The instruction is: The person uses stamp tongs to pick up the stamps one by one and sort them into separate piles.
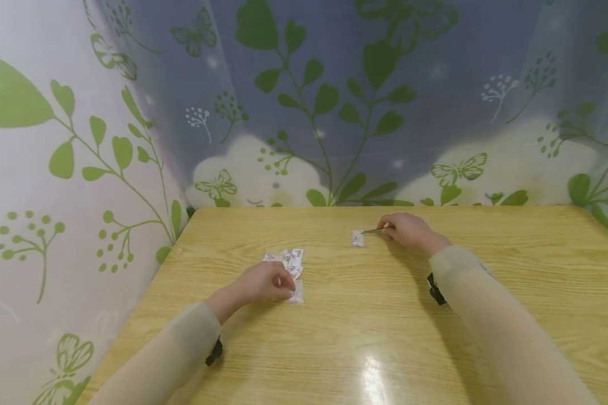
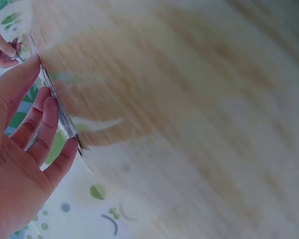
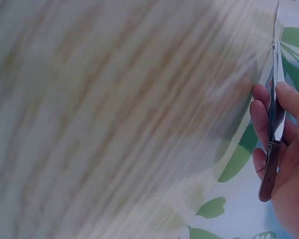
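My left hand (image 1: 263, 282) is low over the table, thumb and forefinger tips pinched together at the left edge of a small clear plastic packet (image 1: 297, 292). Just beyond it is a loose pile of similar packets (image 1: 295, 259), partly covered by the hand. In the left wrist view the hand (image 2: 27, 134) has its other fingers loosely bent beside the packets, seen edge-on. Farther off, my right hand (image 1: 407, 229) grips metal tweezers (image 3: 275, 122) between thumb and fingers. The tweezers' tips overlap a single small packet (image 1: 357, 238) lying apart from the pile.
The wood-grain table (image 1: 365, 315) ends at a hanging cloth (image 1: 334, 140) printed with leaves and butterflies. Another pale printed cloth (image 1: 81, 214) borders the left side. A dark strap (image 1: 436, 289) hangs under the right sleeve, and a similar strap (image 1: 214, 352) under the left.
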Action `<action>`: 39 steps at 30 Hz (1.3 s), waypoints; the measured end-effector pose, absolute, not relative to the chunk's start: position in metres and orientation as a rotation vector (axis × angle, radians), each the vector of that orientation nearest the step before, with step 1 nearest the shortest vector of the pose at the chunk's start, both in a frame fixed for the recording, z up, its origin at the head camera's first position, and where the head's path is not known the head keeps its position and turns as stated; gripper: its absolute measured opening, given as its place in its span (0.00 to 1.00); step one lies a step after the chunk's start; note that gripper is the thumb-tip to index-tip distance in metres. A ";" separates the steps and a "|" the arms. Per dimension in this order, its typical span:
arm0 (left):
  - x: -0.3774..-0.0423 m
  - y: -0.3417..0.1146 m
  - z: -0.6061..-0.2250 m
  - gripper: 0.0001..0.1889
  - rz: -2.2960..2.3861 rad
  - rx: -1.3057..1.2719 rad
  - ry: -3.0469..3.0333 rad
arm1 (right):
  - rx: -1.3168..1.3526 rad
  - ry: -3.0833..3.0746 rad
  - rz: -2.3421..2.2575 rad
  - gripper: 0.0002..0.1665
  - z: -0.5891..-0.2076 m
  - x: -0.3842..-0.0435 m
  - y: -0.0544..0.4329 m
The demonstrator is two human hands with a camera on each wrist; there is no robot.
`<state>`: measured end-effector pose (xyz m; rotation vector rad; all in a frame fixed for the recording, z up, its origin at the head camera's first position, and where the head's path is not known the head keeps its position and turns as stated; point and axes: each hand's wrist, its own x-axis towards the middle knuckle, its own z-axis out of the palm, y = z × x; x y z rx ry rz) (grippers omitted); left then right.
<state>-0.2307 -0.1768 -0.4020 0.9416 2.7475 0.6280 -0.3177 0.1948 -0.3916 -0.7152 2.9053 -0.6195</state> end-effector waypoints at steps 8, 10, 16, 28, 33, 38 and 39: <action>-0.230 -0.176 -0.401 0.02 0.621 0.921 2.753 | -0.703 2.894 -0.652 0.14 -0.390 -0.316 0.202; -0.229 -0.176 -0.401 0.02 0.627 0.926 2.748 | -0.702 2.898 -0.660 0.14 -0.390 -0.313 0.205; -0.229 -0.175 -0.402 0.02 0.643 0.930 2.735 | -0.757 2.864 -0.722 0.14 -0.387 -0.303 0.207; -0.231 -0.176 -0.402 0.03 0.642 0.920 2.732 | -0.881 2.748 -0.897 0.15 -0.378 -0.270 0.184; -0.231 -0.176 -0.402 0.03 0.642 0.898 2.726 | -0.959 2.703 -0.903 0.14 -0.382 -0.256 0.168; -0.230 -0.174 -0.401 0.03 0.637 0.894 2.727 | -1.019 2.612 -0.938 0.15 -0.384 -0.247 0.152; -0.231 -0.174 -0.401 0.02 0.636 0.896 2.729 | -1.018 2.585 -0.953 0.15 -0.384 -0.246 0.149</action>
